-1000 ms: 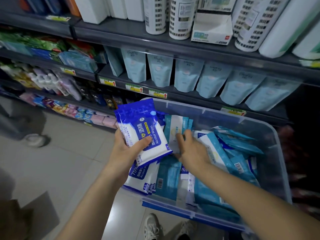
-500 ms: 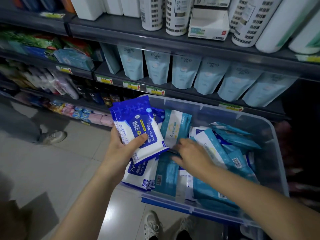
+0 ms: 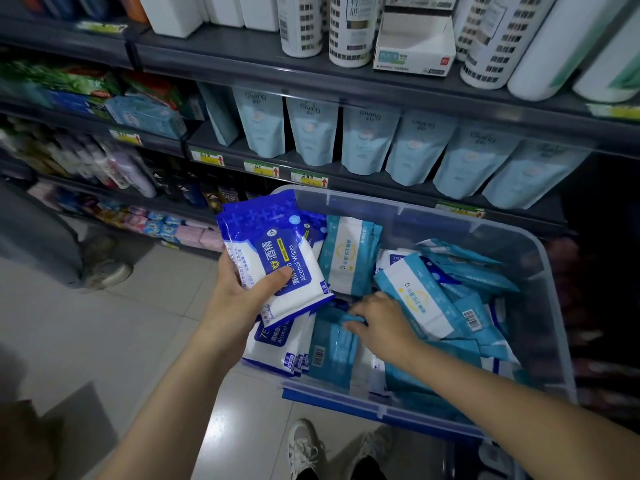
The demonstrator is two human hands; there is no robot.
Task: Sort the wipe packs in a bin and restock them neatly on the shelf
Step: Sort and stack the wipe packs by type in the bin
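Left hand (image 3: pixel 239 299): fingers clenched round a stack of blue alcohol wipe packs (image 3: pixel 287 251), thumb across the front, above the left end of the bin (image 3: pixel 540 271). Right hand (image 3: pixel 384 323) is inside the bin, fingers (image 3: pixel 356 308) bent onto a teal pack (image 3: pixel 332 348); can't tell if it's gripped. Loose packs crowd round it. Shelf (image 3: pixel 346 181) with pale pouches (image 3: pixel 363 140) behind.

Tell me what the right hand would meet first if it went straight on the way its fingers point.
Most likely the teal wipe pack lying flat in the bin, just beyond the fingertips of the right hand; they may already touch it, as depth is unclear.
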